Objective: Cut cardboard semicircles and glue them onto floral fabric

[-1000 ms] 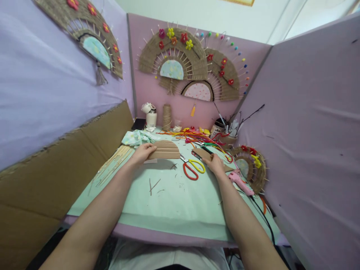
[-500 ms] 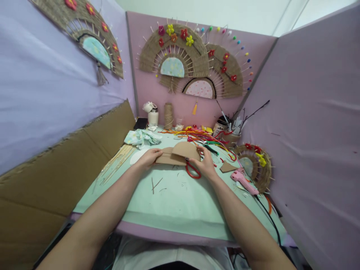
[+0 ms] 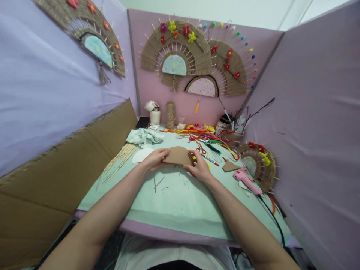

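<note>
A brown half-round piece of cardboard (image 3: 179, 156) is held a little above the green-covered table (image 3: 168, 210). My left hand (image 3: 156, 159) grips its left end, with the thumb and fingers closed on it. On its right end is my right hand (image 3: 199, 167), fingers closed round the edge. Whether one or two cardboard pieces are stacked there, I cannot tell. A bit of red and yellow shows behind my right hand. The white half-round piece (image 3: 142, 155) lies left of my left hand.
Thin sticks (image 3: 120, 159) and a patterned cloth (image 3: 144, 137) lie at the left. Behind are coloured pipe cleaners (image 3: 194, 131), twine (image 3: 170, 115) and green-handled pliers (image 3: 213, 148). A pink glue gun (image 3: 247, 182) with a cord sits at the right, near a cardboard scrap (image 3: 231, 166).
The two cardboard pieces, apart and overlapping before, now line up as one half-round shape. My hands are closer together. The red scissor handle is now mostly hidden by my right hand.
</note>
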Available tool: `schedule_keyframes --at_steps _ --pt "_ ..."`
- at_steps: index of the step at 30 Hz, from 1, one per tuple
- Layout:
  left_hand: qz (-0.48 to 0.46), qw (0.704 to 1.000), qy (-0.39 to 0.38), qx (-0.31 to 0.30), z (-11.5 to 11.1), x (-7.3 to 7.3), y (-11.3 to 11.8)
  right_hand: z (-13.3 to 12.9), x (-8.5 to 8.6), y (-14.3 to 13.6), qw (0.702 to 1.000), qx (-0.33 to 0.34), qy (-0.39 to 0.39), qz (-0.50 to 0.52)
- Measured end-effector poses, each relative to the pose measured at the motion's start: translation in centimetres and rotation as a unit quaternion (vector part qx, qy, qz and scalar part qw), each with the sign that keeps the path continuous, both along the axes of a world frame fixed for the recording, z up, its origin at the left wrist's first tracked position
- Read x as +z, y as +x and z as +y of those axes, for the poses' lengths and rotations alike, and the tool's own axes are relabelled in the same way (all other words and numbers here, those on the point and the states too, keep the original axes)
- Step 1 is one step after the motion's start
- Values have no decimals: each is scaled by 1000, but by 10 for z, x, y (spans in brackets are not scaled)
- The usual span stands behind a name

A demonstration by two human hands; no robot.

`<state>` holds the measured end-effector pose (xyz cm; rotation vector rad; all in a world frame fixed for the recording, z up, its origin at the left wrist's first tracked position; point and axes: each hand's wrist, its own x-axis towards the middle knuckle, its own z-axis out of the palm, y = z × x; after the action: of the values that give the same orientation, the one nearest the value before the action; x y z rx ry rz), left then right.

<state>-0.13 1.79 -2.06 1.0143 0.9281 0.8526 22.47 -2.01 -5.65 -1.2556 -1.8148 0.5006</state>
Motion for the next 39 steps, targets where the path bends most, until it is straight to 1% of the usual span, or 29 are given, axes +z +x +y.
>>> schedule_keyframes --at_steps 3,5,6,8,10,11,14,17,21,24,27,30,35,39 --pt "76 993 90 -9 0 0 -3 -1 2 -2 1000 6 13 10" --pt "127 977 169 -12 -1 2 -4 -3 5 -4 999 9 11 46" --pt "138 969 206 -17 -1 3 -5 -5 6 -6 998 13 9 68" --pt "129 959 250 -37 -3 6 -5 -8 9 -9 995 22 7 97" --pt "128 953 266 -73 -5 9 -6 -12 10 -12 996 24 11 90" --pt "143 948 269 -95 -7 11 -6 -14 11 -13 997 24 10 79" --pt "228 916 295 -147 -9 16 -9 -18 11 -18 998 31 -2 51" --pt "290 887 318 -166 -9 21 -13 -21 9 -21 998 48 -7 39" --pt "320 871 320 -191 -8 20 -16 -22 6 -27 998 59 -18 19" --pt "336 861 332 -188 -10 13 -15 -24 1 -33 999 30 -23 27" --pt "340 857 346 -175 -14 5 -11 -27 -3 -37 999 11 3 34" --pt "343 856 355 -155 -22 0 -7 -30 -6 -41 1000 9 29 7" --pt "359 855 360 -102 -34 -3 -1 -32 -7 -43 999 11 46 -10" --pt "363 853 365 -84 -35 -4 1 -32 -5 -42 999 11 39 4"
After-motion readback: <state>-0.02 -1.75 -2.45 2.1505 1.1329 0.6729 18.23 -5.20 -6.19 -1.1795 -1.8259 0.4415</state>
